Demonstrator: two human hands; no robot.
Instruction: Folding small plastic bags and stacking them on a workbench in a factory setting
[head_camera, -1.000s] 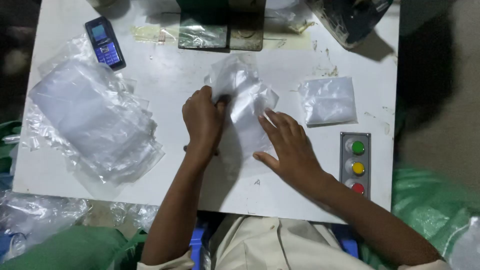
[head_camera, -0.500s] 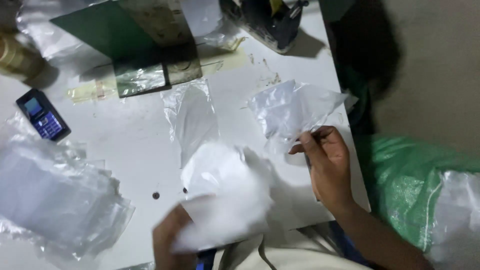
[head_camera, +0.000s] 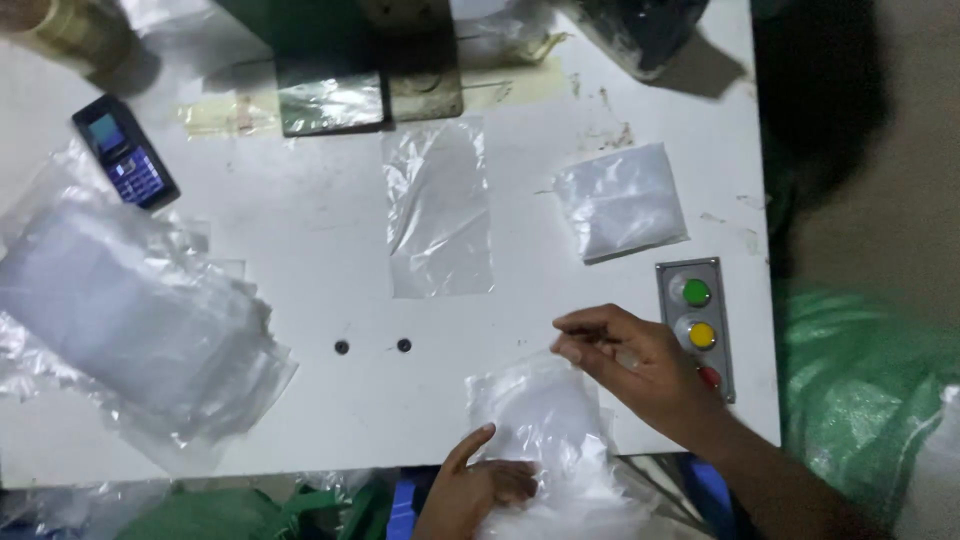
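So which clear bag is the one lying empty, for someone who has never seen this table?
Start at the green machine base at the white table's far edge. Directly below it lies one flat clear bag, alone. Unlike the filled white bag to its right, it is empty and see-through.

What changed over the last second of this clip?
Both hands left the table middle. The left hand drew the filled bag to the near edge; the right hand now pinches its top. An empty clear bag lies flat. Phone and button box unchanged.
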